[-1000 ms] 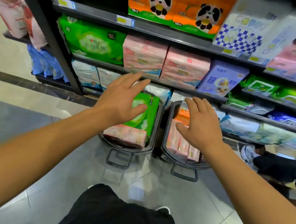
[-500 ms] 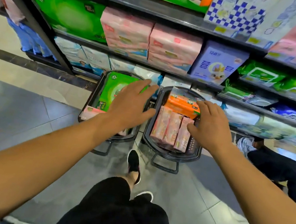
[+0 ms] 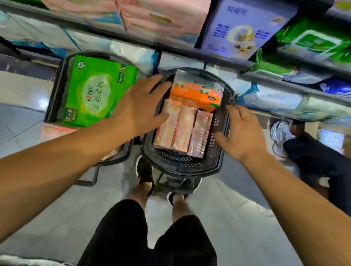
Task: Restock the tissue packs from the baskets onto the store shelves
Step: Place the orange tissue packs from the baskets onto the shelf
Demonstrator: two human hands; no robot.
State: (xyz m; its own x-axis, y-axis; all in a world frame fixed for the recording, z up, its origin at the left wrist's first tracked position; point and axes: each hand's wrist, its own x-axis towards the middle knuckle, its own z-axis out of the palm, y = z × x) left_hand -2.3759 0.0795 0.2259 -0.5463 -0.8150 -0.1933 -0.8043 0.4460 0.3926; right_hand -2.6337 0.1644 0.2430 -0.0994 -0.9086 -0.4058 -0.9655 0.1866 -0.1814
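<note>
While both hands have dropped from shelf height, the left hand [image 3: 142, 104] and right hand [image 3: 242, 133] hang spread, gripping nothing, on either side of the pink tissue packs [image 3: 182, 129]. These stand in the right basket [image 3: 178, 165], with the orange pack [image 3: 195, 95] behind them, so a two-handed lift looks imminent.

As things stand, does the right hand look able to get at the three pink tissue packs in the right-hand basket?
Probably yes. The right hand hovers open at the basket's right rim, with only bare basket wall between it and the pink packs. The orange pack lies beyond them, and the left hand is at their other side.
</note>
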